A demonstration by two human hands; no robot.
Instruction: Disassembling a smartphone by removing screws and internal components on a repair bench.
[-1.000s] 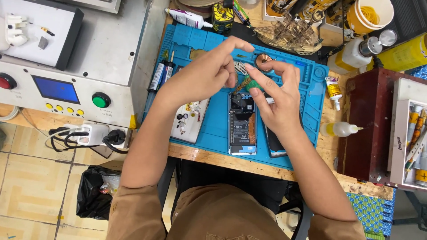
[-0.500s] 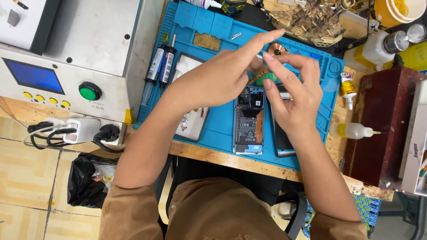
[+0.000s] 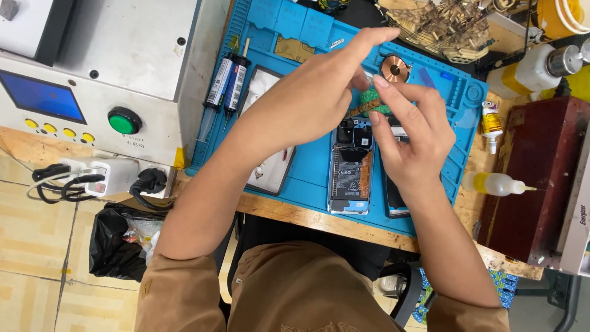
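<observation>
Phone [image 3: 351,172] lies open on the blue mat [image 3: 307,166]; left hand [image 3: 307,101] and right hand [image 3: 409,132] pinch a small green part [image 3: 370,98] above it; fitting it needs careful fingers.

A matt blue rubbery mat [image 3: 307,166] covered the rough wooden tabletop [image 3: 289,212]; the machine casing [image 3: 123,55] was smooth grey metal.

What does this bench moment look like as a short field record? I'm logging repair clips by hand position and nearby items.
left hand: raised over the mat, fingertips pinching a small green part
right hand: fingertips meeting the same part from the other side
below the hands: opened phone, insides showing, flat on the blue mat
beside it: copper coil on the mat
left of mat: grey machine with a green button
right of mat: squeeze bottle lying on the wooden bench
</observation>
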